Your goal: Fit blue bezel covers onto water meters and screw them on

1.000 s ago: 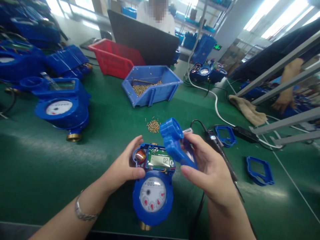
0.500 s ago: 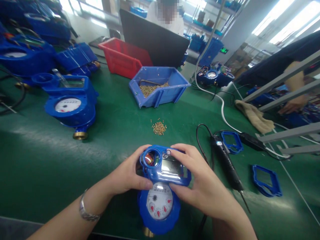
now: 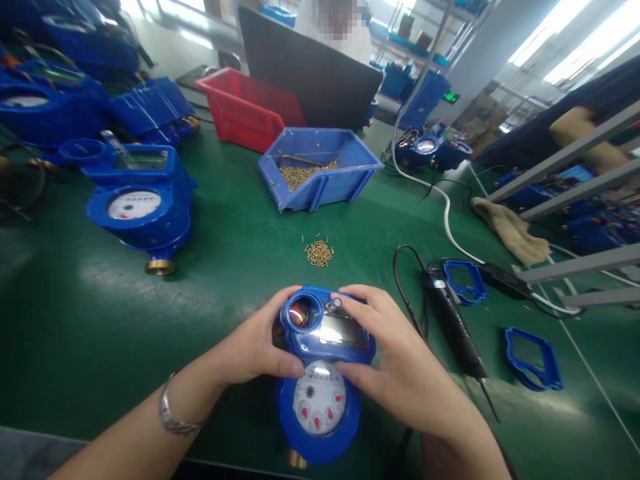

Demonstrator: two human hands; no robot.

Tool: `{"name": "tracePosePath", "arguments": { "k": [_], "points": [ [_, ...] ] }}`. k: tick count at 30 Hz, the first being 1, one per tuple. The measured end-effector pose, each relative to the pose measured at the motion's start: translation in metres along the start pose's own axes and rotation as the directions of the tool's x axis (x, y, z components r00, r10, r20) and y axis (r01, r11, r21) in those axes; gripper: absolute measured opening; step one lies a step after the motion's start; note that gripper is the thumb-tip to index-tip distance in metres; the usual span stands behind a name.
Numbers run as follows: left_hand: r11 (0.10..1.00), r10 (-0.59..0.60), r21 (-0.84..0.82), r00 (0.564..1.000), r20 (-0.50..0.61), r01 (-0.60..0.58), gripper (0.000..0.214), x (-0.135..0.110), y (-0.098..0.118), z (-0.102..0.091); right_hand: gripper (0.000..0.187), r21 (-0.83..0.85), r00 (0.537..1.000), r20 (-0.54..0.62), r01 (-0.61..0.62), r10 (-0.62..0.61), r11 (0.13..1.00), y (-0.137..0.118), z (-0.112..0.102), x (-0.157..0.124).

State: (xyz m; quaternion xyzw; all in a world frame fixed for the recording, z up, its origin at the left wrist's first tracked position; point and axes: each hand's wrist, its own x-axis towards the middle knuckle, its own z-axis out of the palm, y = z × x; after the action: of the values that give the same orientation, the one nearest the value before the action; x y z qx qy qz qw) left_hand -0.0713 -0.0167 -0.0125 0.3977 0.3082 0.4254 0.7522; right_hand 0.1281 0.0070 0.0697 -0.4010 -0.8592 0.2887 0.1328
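Observation:
A blue water meter (image 3: 320,403) with a white dial lies on the green table in front of me. A blue plastic cover (image 3: 325,327) with a clear window sits over its upper electronics part. My left hand (image 3: 255,347) grips the cover's left side, thumb on its front edge. My right hand (image 3: 395,367) wraps the cover's right side, fingers pressed along its top and front. A small heap of brass screws (image 3: 319,252) lies just beyond the meter.
An electric screwdriver (image 3: 453,327) with black cable lies to the right, beside two blue frames (image 3: 533,357). A blue bin (image 3: 320,170) of screws and a red bin (image 3: 240,113) stand further back. Another meter (image 3: 140,207) sits left. Other people work opposite and at right.
A second ago my right hand held the cover lifted beside the open meter. The cover now sits on the meter, with both hands pressed around it.

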Motion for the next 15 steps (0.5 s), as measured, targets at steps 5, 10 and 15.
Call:
{"name": "tracePosePath", "arguments": {
  "k": [5, 10, 15],
  "points": [
    [0.999, -0.038, -0.019, 0.999, -0.022, 0.037, 0.092, -0.001, -0.001, 0.000, 0.063, -0.029, 1.000, 0.022, -0.020, 0.020, 0.999, -0.002, 0.001, 0.002],
    [1.000, -0.016, -0.016, 0.999, -0.050, 0.015, 0.093, 0.000, -0.002, 0.004, 0.061, -0.013, 0.999, 0.012, -0.034, 0.034, 0.999, -0.003, 0.003, 0.002],
    [0.998, -0.017, 0.052, 0.956, -0.293, 0.033, 0.072, 0.001, -0.001, 0.020, 0.060, 0.033, 1.000, 0.008, -0.029, 0.028, 0.999, 0.003, 0.003, -0.003]
  ]
}}
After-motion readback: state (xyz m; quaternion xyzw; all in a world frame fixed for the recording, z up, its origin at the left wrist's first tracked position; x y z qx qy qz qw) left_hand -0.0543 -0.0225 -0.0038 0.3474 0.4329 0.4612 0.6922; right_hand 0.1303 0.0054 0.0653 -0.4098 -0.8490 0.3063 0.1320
